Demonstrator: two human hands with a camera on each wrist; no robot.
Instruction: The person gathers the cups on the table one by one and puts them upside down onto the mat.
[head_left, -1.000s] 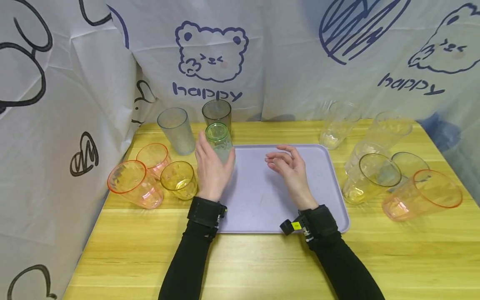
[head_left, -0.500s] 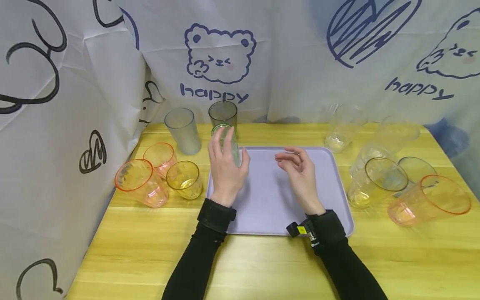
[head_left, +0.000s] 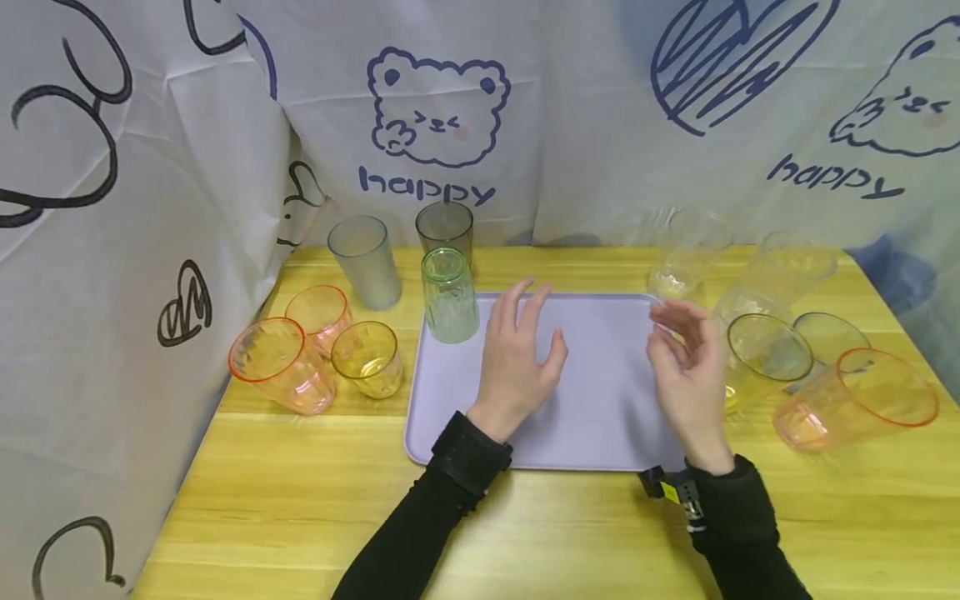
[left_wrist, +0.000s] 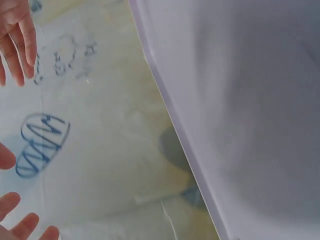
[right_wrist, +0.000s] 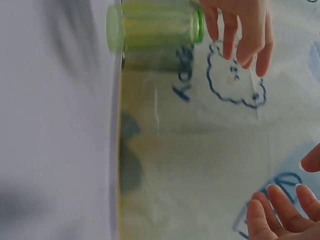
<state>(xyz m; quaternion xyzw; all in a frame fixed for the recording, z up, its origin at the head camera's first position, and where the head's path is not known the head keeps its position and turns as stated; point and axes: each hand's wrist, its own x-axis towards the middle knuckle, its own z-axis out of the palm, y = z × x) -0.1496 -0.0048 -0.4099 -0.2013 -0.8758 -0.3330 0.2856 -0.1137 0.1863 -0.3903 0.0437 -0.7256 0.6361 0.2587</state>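
Hands: qty 2, bare, well apart, neither gripping anything. L hand (head_left: 517, 367): above tray, fingers spread, thumb out. R hand (head_left: 692, 375): above tray's R side, fingers loosely bent; nearest glass, per head view, yellow-tinted glass (head_left: 768, 346).

Green glass (head_left: 452, 300), qty 1: standing on tray's far L corner, untouched.
Tray (head_left: 585, 408), qty 1: lilac, rect., flat on counter (head_left: 270, 500) (wood-look).

Chg. vs. 0.5 s ago: L hand was at green glass, partly hiding it; now shifted R, glass in full view, same spot. R hand also moved R, from over tray's mid-R to its R edge.

L grp., counter: smoky glass (head_left: 444, 233), just behind green one; blue-gray glass (head_left: 365, 262); short amber glass (head_left: 367, 362); orange glasses (head_left: 281, 367), qty 2.
R grp., addl.: orange-rimmed glass (head_left: 855, 404); gray-rimmed glass (head_left: 836, 342); clear glasses (head_left: 686, 258), some overlapping, exact qty unclear.
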